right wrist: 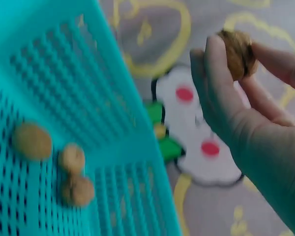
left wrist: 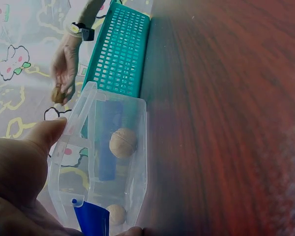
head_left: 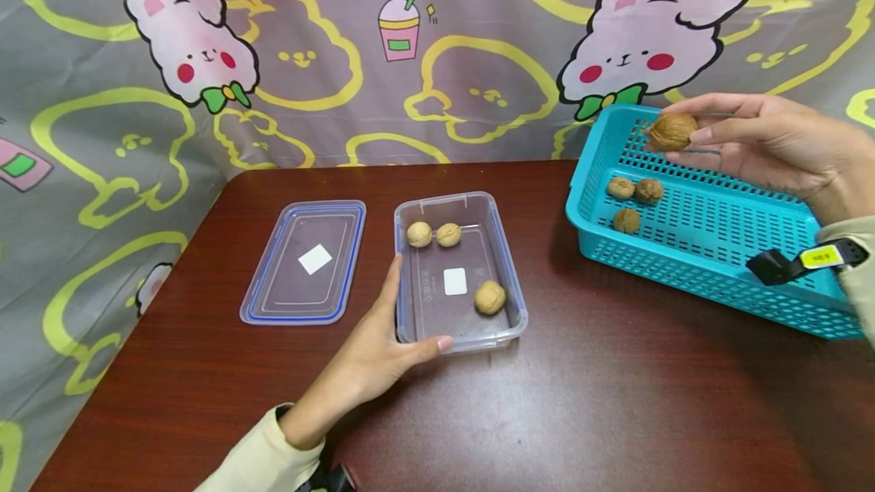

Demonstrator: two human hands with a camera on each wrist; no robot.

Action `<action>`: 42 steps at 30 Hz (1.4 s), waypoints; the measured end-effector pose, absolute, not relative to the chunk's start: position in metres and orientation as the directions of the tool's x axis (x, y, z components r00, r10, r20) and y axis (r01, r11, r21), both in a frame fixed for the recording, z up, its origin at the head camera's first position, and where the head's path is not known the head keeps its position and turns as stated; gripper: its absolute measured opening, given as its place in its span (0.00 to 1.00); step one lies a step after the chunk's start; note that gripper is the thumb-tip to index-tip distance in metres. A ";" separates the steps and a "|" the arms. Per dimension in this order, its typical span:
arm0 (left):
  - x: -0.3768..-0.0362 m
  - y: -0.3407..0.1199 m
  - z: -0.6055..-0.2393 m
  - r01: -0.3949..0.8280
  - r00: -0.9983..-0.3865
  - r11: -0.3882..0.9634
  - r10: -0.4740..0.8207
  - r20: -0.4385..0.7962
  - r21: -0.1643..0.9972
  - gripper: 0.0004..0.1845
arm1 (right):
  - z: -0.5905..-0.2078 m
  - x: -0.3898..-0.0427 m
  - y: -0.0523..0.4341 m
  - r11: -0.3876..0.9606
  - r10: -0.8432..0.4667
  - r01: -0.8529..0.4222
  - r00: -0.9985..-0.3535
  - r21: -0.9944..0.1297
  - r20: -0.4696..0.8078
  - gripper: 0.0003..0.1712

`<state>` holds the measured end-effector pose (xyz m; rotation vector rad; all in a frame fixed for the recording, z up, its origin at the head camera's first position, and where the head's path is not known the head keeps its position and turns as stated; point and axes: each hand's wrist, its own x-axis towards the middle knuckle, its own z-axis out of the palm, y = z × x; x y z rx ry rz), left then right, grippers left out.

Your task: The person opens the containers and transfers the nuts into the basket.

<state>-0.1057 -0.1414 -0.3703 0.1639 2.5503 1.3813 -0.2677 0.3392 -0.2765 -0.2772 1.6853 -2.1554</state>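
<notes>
My right hand [head_left: 772,139] pinches a brown walnut [head_left: 673,132] between thumb and fingers, above the back left part of a turquoise basket [head_left: 588,230]. In the right wrist view the walnut [right wrist: 238,53] shows at the fingertips, beyond the basket's rim. Three walnuts [head_left: 627,220] lie at the basket's left end. My left hand [head_left: 376,351] holds the near left corner of a clear plastic container [head_left: 512,249], thumb along its front and fingers along its left side. Inside are three paler walnuts [head_left: 490,298], two at the back and one near the front right.
A clear lid [head_left: 301,226] with a blue seal and a white square label lies left of the container. Everything stands on a dark reddish-brown table [head_left: 574,393]. A patterned cloth [head_left: 478,14] with cartoon rabbits hangs behind the table.
</notes>
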 end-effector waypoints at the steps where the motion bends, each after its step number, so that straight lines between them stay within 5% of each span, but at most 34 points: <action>1: -0.106 -0.142 -0.371 -0.016 -0.966 0.548 0.209 -0.155 0.837 0.70 | -0.279 -0.270 0.346 -0.202 -0.415 0.181 -0.906 -0.963 -0.084 0.25; 13: -0.105 -0.141 -0.373 -0.031 -0.964 0.546 0.205 -0.169 0.837 0.70 | -0.315 -0.289 0.390 0.061 -0.539 0.152 -0.827 -0.986 -0.161 0.29; 20: -0.106 -0.141 -0.372 -0.025 -0.964 0.540 0.210 -0.163 0.842 0.70 | -0.326 -0.292 0.390 0.379 -0.493 0.088 -0.823 -0.921 -0.281 0.27; 31: -0.107 -0.141 -0.372 -0.026 -0.964 0.539 0.209 -0.163 0.842 0.70 | -0.334 -0.298 0.389 0.402 -0.703 0.219 -0.548 -0.889 -0.453 0.31; 42: -0.107 -0.142 -0.370 -0.016 -0.965 0.554 0.208 -0.158 0.832 0.69 | -0.336 -0.297 0.381 0.537 -0.629 0.187 -0.561 -0.823 -0.538 0.24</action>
